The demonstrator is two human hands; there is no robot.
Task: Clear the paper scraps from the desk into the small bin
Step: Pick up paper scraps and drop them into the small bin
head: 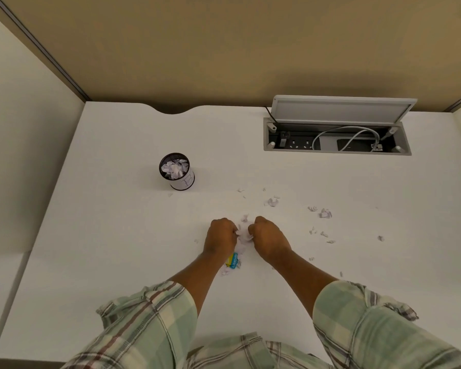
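Both hands' grip, left hand [221, 239], right hand [268, 239], bunched on paper scraps [242, 237], small bin [176, 171] holding crumpled paper

Both bare forearms reach forward from rolled-up, pale green plaid sleeves and angle inward, so the two hands meet near the middle of the desk, closer to its near edge than to its far edge. The left hand [221, 239] is curled into a loose fist, knuckles up and back of the hand toward the camera. The right hand [268, 239] mirrors it just beside, fingers folded under and knuckles pointing toward the far edge. The fists sit close together, nearly touching, with small white paper scraps [242, 235] pinched between them. Both wrists are low over the desk.
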